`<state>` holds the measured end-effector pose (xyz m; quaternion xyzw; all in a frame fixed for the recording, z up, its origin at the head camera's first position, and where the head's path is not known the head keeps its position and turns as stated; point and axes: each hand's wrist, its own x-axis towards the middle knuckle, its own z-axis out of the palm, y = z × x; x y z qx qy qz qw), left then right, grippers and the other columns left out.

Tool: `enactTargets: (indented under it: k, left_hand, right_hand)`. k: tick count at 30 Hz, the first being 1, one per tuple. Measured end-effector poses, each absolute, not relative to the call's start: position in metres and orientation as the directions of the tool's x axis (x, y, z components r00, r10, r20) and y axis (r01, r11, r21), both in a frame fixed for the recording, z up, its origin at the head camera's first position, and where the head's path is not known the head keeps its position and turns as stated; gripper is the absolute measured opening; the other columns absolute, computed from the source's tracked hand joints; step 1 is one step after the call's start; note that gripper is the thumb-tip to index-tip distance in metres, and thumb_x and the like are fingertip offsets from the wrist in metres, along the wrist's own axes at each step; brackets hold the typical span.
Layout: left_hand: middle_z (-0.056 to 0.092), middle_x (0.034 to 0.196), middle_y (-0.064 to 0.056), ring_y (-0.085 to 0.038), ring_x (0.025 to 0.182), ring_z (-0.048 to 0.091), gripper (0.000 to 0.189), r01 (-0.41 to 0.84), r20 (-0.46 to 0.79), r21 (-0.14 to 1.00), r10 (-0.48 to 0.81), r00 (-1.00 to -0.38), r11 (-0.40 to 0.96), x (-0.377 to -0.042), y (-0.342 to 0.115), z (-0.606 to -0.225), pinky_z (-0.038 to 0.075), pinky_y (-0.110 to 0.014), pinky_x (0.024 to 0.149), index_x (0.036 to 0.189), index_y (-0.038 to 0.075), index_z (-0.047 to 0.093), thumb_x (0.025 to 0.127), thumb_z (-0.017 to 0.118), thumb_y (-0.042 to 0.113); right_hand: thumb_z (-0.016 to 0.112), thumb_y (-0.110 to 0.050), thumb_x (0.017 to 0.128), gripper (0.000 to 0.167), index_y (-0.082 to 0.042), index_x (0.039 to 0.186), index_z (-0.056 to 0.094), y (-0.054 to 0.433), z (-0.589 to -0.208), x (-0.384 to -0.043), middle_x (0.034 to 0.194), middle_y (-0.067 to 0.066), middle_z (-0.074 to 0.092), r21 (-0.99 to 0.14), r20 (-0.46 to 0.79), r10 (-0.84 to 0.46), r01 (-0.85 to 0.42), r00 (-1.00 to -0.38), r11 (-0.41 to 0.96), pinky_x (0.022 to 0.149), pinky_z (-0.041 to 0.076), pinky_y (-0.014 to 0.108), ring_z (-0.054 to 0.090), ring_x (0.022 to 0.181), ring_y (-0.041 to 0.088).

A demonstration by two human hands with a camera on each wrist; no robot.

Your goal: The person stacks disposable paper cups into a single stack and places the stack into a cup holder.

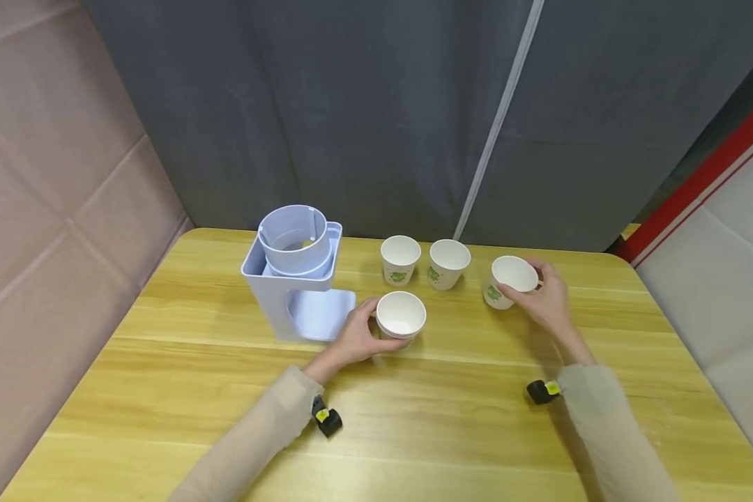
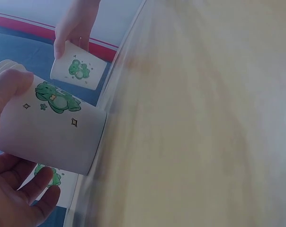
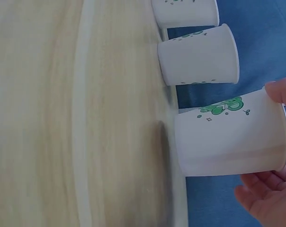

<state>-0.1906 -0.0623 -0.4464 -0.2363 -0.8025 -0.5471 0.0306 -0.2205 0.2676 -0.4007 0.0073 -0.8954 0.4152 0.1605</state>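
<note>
My left hand [image 1: 359, 337] grips a small stack of nested white paper cups [image 1: 401, 315] near the middle of the table. In the left wrist view, the thumb lies on the side of the stack [image 2: 50, 127], below several rims, and a green cartoon animal is printed there. Out to the right, my right hand [image 1: 549, 301] holds another white paper cup [image 1: 513, 274] by its rim, thumb on one side and fingers on the other. That cup [image 3: 233, 139] stands upright on or just above the table; I cannot tell which.
Two more printed paper cups, a left one [image 1: 400, 252] and a right one [image 1: 449, 257], stand side by side at the back. A pale blue stand [image 1: 272, 300] carrying a round open container [image 1: 293, 258] is left of my left hand. A dark curtain [image 1: 351, 125] hangs behind the wooden table [image 1: 452, 418].
</note>
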Motion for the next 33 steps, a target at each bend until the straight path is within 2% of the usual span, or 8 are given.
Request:
enactTargets:
  k: [12,21,28,33]
  left_hand:
    - [0.061,0.108,-0.011,-0.022,0.1,0.056,0.065,0.42,0.315,0.855,0.339,-0.886,0.304,-0.191,-0.062,-0.446,0.048,-0.031,0.083,0.119,-0.001,0.056,0.063,0.085,0.013]
    - [0.061,0.108,-0.012,-0.024,0.099,0.056,0.065,0.412,0.309,0.865,0.341,-0.888,0.287,-0.191,-0.062,-0.446,0.048,-0.036,0.084,0.12,-0.001,0.057,0.063,0.086,0.013]
    - [0.061,0.107,-0.01,-0.021,0.099,0.055,0.065,0.41,0.307,0.865,0.344,-0.888,0.288,-0.19,-0.062,-0.446,0.048,-0.032,0.083,0.12,0.0,0.056,0.063,0.085,0.012]
    - [0.061,0.108,-0.009,-0.02,0.1,0.055,0.065,0.402,0.299,0.868,0.342,-0.891,0.289,-0.191,-0.062,-0.446,0.048,-0.031,0.082,0.12,0.0,0.057,0.063,0.085,0.011]
  right_hand:
    - [0.078,-0.016,0.074,0.066,0.006,0.127,0.046,0.269,-0.384,-0.19,0.118,0.022,0.05,-0.728,0.303,0.102,-0.161,-0.947,0.666,0.073,0.037,0.015,0.045,0.103,0.025]
    - [0.08,-0.011,0.071,0.063,0.006,0.123,0.049,0.265,-0.377,-0.173,0.115,0.019,0.052,-0.695,0.362,0.072,-0.218,-0.929,0.685,0.072,0.036,0.013,0.043,0.097,0.017]
    - [0.081,-0.011,0.07,0.064,0.006,0.123,0.049,0.262,-0.371,-0.163,0.117,0.019,0.052,-0.688,0.378,0.057,-0.239,-0.924,0.686,0.072,0.036,0.008,0.041,0.096,0.005]
    - [0.081,-0.009,0.07,0.064,0.006,0.123,0.049,0.257,-0.364,-0.156,0.117,0.019,0.054,-0.694,0.389,0.052,-0.256,-0.92,0.673,0.071,0.037,0.007,0.042,0.095,0.001]
